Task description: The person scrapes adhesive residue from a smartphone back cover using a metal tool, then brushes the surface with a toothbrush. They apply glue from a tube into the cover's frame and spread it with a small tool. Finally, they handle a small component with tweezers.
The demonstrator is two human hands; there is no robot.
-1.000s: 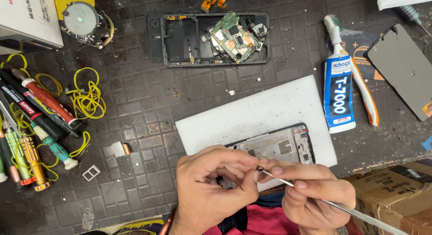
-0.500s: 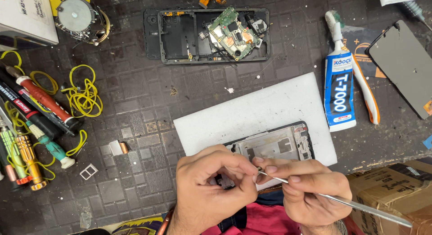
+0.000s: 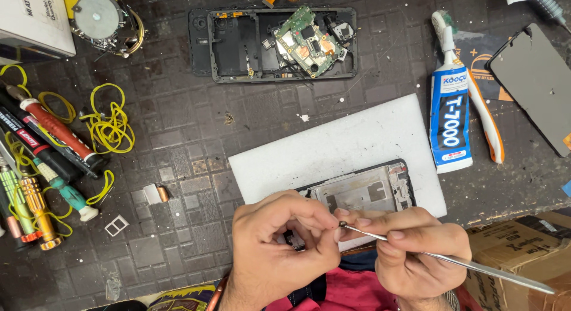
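Note:
My left hand (image 3: 276, 242) is curled at the bottom middle, its fingertips pinching a tiny dark part that I cannot make out. My right hand (image 3: 413, 245) grips thin metal tweezers (image 3: 452, 260), whose tip meets the left fingertips. Both hands hover over the near end of a phone frame (image 3: 363, 189), which lies on a white foam pad (image 3: 339, 147). The frame's lower left part is hidden by my hands.
An opened phone back (image 3: 238, 46) with a green circuit board (image 3: 306, 40) lies at the top. A glue tube (image 3: 451, 117), a toothbrush (image 3: 485, 117) and a dark screen panel (image 3: 538, 85) are at the right. Yellow rubber bands (image 3: 110, 123), pens, screwdrivers (image 3: 33, 207) and a SIM tray (image 3: 116, 225) lie left. A cardboard box (image 3: 517, 251) sits at the lower right.
My hands have stayed together over the frame's near end, with only small finger shifts. The view has tilted slightly.

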